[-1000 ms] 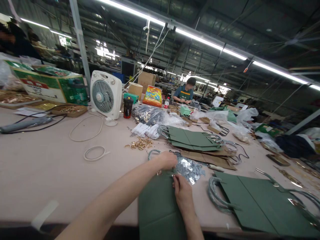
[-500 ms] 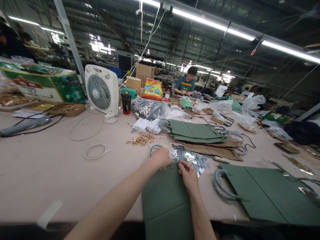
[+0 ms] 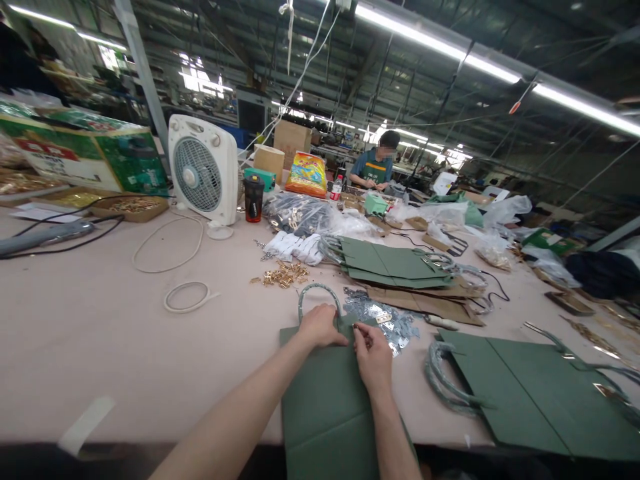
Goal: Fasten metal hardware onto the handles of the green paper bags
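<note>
A flat green paper bag lies on the table in front of me, its rope handle looping away from me. My left hand presses on the bag's top edge with fingers curled. My right hand pinches a small metal piece at that same edge, right beside the left hand. A heap of small silver metal tags lies just beyond my right hand. A scatter of gold fittings sits farther back.
More green bags lie stacked at the right and in the middle. A white fan, a dark cup, cables and a coiled cord are to the left. Another person works at the far side.
The view has tilted down a little. Both hands have drawn close together at the bag's top edge, and the bag's handle loop shows more fully.
</note>
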A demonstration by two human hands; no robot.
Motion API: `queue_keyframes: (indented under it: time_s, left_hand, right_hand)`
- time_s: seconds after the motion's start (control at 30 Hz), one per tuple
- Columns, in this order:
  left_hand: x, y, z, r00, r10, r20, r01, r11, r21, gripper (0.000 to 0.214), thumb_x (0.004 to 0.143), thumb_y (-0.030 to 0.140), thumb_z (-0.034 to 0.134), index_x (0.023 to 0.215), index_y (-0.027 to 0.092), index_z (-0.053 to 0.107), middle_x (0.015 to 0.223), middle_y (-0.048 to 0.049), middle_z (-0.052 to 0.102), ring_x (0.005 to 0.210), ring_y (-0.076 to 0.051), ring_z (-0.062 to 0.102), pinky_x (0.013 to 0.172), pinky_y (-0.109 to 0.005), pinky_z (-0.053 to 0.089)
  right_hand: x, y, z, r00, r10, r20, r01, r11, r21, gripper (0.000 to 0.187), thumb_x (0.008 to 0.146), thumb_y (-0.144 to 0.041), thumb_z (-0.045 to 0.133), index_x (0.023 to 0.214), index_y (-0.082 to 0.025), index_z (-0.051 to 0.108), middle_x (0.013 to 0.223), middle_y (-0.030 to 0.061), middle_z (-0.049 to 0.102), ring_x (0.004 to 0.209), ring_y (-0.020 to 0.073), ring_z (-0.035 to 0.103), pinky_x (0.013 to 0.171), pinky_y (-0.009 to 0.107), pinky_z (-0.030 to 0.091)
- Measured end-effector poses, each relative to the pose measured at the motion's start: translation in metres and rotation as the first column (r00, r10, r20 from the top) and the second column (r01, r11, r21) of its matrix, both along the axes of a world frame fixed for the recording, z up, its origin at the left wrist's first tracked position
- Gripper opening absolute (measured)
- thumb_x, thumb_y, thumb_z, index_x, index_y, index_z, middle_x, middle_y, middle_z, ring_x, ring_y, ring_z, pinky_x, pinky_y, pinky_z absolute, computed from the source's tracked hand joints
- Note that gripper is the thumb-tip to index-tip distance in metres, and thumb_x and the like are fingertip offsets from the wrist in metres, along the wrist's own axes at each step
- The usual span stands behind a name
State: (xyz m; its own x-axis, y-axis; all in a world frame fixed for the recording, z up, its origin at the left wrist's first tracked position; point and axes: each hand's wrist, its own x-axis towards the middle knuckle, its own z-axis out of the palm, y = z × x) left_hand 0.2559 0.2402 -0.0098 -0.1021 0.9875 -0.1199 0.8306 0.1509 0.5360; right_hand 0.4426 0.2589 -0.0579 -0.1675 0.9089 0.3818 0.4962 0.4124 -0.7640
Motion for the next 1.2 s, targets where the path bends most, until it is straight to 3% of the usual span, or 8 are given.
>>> queue_keyframes:
  time_s: [0.13,0.53,0.7,0.77,0.83,1.0,1.1,1.2]
  left_hand:
    - [0.0,-0.003,0.003,1.0,0.001,0.013,-0.001,1.0,0.001,0.072,0.057,0.062,0.085,0.112,0.02,0.066,0.118,-0.0112,0.072,0.11,-0.033,0.069,0.088,-0.036,0.055]
    - [0.0,-0.007,0.001,0.997,0.024,0.078,-0.023,1.0,-0.008,0.066,0.056,0.055,0.085,0.109,0.023,0.067,0.114,-0.0095,0.075,0.108,-0.033,0.07,0.087,-0.035,0.055]
    - [0.001,-0.011,0.007,0.988,0.067,0.143,-0.069,0.998,0.01,0.049,0.068,0.055,0.076,0.105,0.022,0.069,0.11,-0.0102,0.076,0.104,-0.032,0.072,0.085,-0.035,0.054]
    - [0.002,-0.014,0.015,0.981,0.101,0.167,-0.105,0.994,0.017,0.042,0.083,0.059,0.062,0.099,0.021,0.07,0.108,-0.0115,0.077,0.101,-0.032,0.073,0.083,-0.036,0.054]
    - [0.003,-0.018,0.024,0.976,0.124,0.18,-0.13,0.991,0.023,0.053,0.092,0.066,0.046,0.094,0.02,0.071,0.105,-0.0135,0.078,0.098,-0.032,0.074,0.08,-0.036,0.054]
    - [0.003,-0.034,0.053,0.977,0.111,0.182,-0.127,0.989,0.078,0.072,0.096,0.077,0.028,0.083,0.019,0.068,0.092,-0.0131,0.078,0.09,-0.029,0.073,0.071,-0.032,0.052]
    - [0.0,-0.049,0.08,0.913,0.052,0.404,-0.144,0.968,0.203,0.07,0.092,0.081,0.035,0.072,0.019,0.063,0.075,-0.0081,0.072,0.076,-0.025,0.069,0.064,-0.03,0.05]
    - [0.004,-0.065,0.113,0.763,-0.1,0.639,-0.127,0.946,0.299,0.063,0.09,0.078,0.046,0.064,0.021,0.054,0.059,-0.0011,0.058,0.059,-0.018,0.057,0.057,-0.028,0.046]
  right_hand:
    - [-0.003,-0.006,0.005,0.995,-0.012,0.102,0.002,0.995,0.099,0.034,0.097,-0.045,0.054,0.106,-0.019,0.075,0.094,0.0097,0.071,0.08,0.0235,0.065,0.079,0.039,0.054]
    - [-0.016,-0.021,0.006,0.962,-0.063,0.266,0.032,0.992,0.12,0.038,0.101,-0.045,0.047,0.112,-0.021,0.074,0.103,0.0139,0.07,0.09,0.0286,0.067,0.08,0.04,0.052]
    - [-0.013,-0.022,0.016,0.992,-0.004,0.125,0.005,1.0,-0.006,0.039,0.096,-0.051,0.055,0.111,-0.024,0.077,0.1,0.0116,0.073,0.086,0.0283,0.067,0.083,0.041,0.053]
    - [-0.01,-0.025,0.023,1.0,0.008,0.012,-0.007,0.998,-0.067,0.043,0.094,-0.056,0.057,0.114,-0.023,0.077,0.096,0.0104,0.074,0.082,0.0271,0.066,0.082,0.041,0.054]
    - [-0.004,-0.034,0.032,0.994,-0.019,-0.11,0.011,0.997,-0.079,0.049,0.093,-0.059,0.059,0.121,-0.022,0.075,0.102,0.0111,0.074,0.084,0.0267,0.066,0.079,0.04,0.055]
    - [0.035,-0.064,0.065,0.913,-0.111,-0.393,0.077,0.992,-0.1,0.053,0.089,-0.061,0.066,0.13,-0.026,0.069,0.118,0.0117,0.071,0.104,0.0302,0.066,0.093,0.043,0.055]
    - [0.075,-0.078,0.088,0.848,-0.077,-0.525,-0.095,0.952,-0.292,0.054,0.087,-0.065,0.067,0.12,-0.023,0.075,0.106,0.013,0.074,0.094,0.0295,0.069,0.089,0.044,0.057]
    - [0.108,-0.091,0.108,0.793,0.015,-0.609,-0.375,0.8,-0.468,0.059,0.087,-0.069,0.066,0.11,-0.017,0.079,0.106,0.0176,0.076,0.092,0.0286,0.072,0.084,0.043,0.058]
